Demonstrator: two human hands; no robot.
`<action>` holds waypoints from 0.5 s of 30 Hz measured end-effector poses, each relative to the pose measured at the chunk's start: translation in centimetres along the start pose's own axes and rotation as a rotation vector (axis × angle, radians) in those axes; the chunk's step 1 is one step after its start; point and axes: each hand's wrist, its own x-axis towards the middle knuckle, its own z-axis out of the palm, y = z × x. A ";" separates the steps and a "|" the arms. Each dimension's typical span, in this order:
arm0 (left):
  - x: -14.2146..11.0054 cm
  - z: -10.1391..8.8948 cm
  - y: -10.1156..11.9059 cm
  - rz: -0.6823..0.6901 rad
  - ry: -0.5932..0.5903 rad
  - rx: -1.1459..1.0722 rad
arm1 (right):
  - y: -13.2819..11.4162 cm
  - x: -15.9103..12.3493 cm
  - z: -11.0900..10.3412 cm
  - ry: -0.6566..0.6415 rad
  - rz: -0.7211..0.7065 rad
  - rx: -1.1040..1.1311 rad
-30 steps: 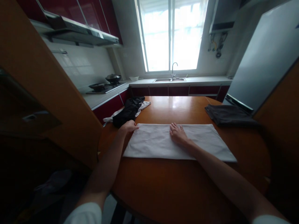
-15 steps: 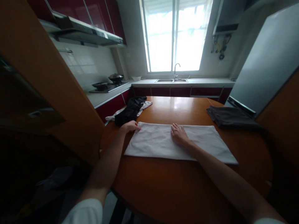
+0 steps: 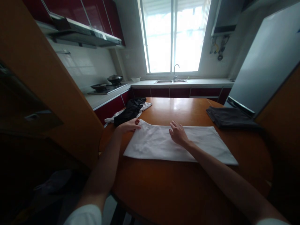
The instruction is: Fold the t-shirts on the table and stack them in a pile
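Observation:
A folded white cloth (image 3: 154,145) lies lengthwise across the wooden table in front of me; whether it is a garment I cannot tell. At its far left corner my left hand (image 3: 131,125) pinches the edge between thumb and fingers, and that corner is raised a little. My right hand (image 3: 178,133) is over the middle of the cloth near its far edge, palm down, with fingers stretched and slightly spread. It grips nothing; whether the palm touches the fabric is unclear.
Crumpled black clothing (image 3: 131,111) with white fabric under it lies at the table's far left. A folded dark grey cloth (image 3: 231,118) rests on the right. Behind the wooden table (image 3: 173,184) are a sink (image 3: 164,81), a stove (image 3: 109,88) with pans, and a fridge (image 3: 264,62).
My left hand has lifted the far left corner of the white cloth slightly. The fingers of my right hand have risen a little and shifted slightly left.

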 end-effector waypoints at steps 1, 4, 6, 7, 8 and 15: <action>-0.1 0.0 0.3 0.030 -0.018 -0.047 | -0.7 0.0 -0.2 0.038 -0.008 0.095; -0.4 0.9 1.4 0.129 -0.105 -0.211 | -3.2 -0.2 -0.5 -0.028 0.015 0.474; -0.6 2.4 2.3 0.176 -0.152 -0.322 | -4.8 -0.6 -0.5 -0.156 0.071 0.753; -0.8 3.4 2.8 0.193 -0.165 -0.367 | -5.4 -0.8 -0.6 -0.212 0.099 0.885; -0.9 4.5 3.3 0.207 -0.178 -0.405 | -5.9 -1.0 -0.7 -0.250 0.123 1.004; -1.0 11.9 5.0 0.158 -0.232 -0.761 | -6.0 -1.7 -1.9 -0.176 0.288 1.254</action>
